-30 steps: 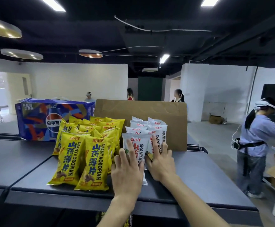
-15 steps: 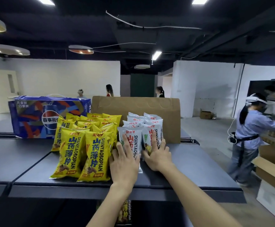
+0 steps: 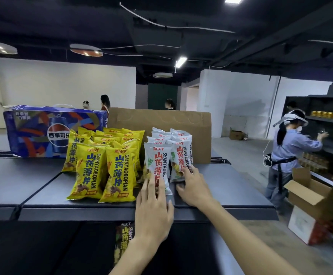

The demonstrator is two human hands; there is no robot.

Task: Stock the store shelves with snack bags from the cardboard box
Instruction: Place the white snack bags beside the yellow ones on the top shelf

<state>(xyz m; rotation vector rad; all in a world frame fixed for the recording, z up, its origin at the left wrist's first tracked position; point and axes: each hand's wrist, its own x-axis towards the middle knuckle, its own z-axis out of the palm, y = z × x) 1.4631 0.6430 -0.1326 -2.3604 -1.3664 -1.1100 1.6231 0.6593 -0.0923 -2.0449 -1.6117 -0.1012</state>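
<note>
Left hand flat-fingered on front white bag, right hand loosely cupping its 3 o'clock neighbour: should square both rows evenly, press lightly.

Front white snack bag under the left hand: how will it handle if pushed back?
The front white snack bag looks puffy and glossy, so it is probably light and slippery. It leans on the white bags behind, so a push from the left hand likely slides or tips the row.

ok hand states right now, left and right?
Left hand: open, straight fingers resting on the front white snack bag.
Right hand: open, fingertips touching the white bag beside it; no grip visible.
</note>
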